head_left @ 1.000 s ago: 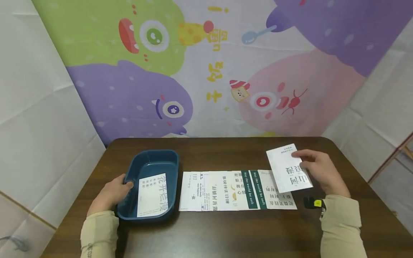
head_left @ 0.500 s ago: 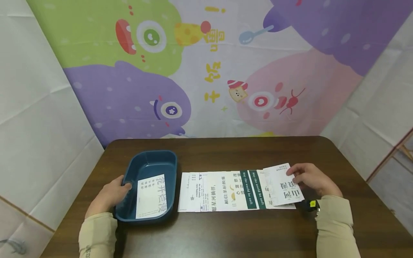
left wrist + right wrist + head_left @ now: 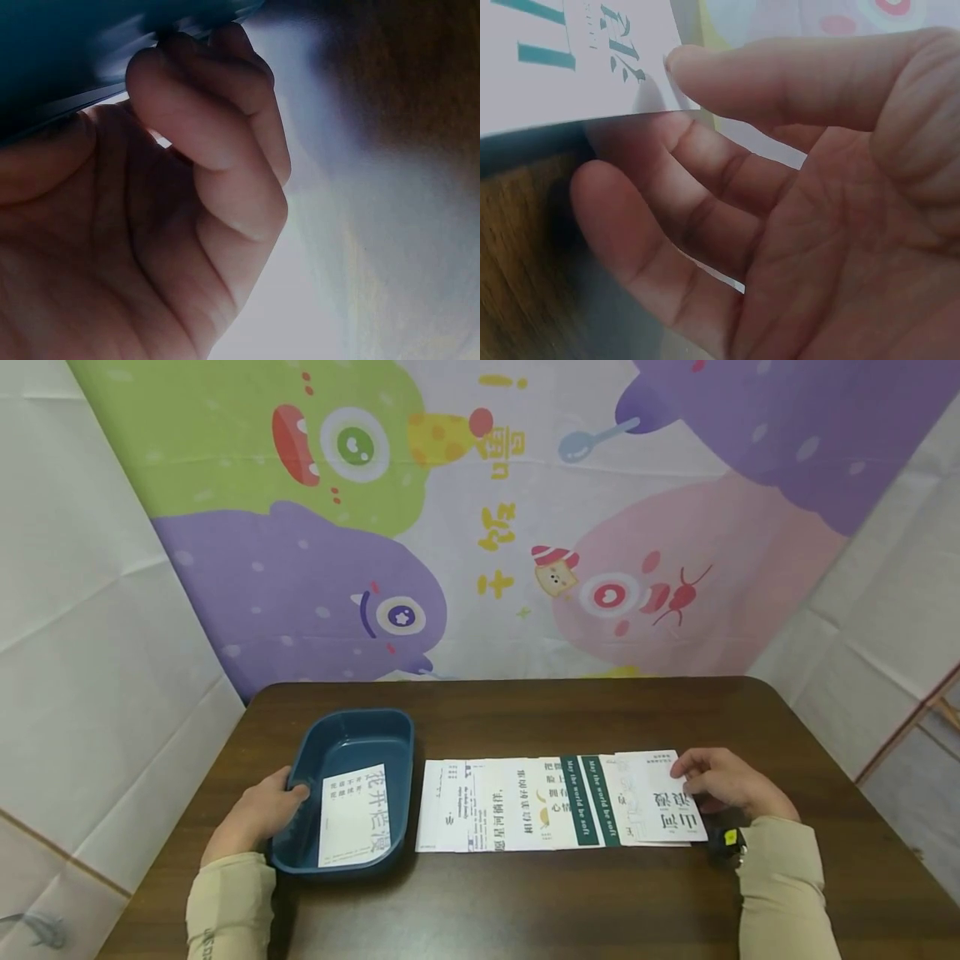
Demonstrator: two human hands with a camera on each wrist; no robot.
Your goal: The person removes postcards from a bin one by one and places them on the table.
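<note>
My left hand point(image 3: 262, 810) grips the left wall of a dark blue plastic tray point(image 3: 411, 727), thumb over the rim, fingers point(image 3: 217, 150) curled against its outside. One white printed card point(image 3: 348, 827) lies tilted in the tray. My right hand point(image 3: 738, 789) pinches the right edge of another white card point(image 3: 648, 793) with large dark characters, thumb on top and fingers beneath. That card overlaps the right end of a row of overlapping printed cards point(image 3: 517, 810), nearly in line with them. In the right wrist view the same card point(image 3: 585, 75) shows its near edge lifted above the table.
The cards and tray are on a brown wooden table point(image 3: 480, 902). A cloth backdrop point(image 3: 465, 635) with cartoon monsters hangs behind its far edge, with white cloth point(image 3: 90, 568) at the sides. The tray stands just left of the card row.
My right hand has moved left and down with its card, which was raised and tilted and now lies nearly straight over the row's right end. My left hand keeps its grip on the tray.
</note>
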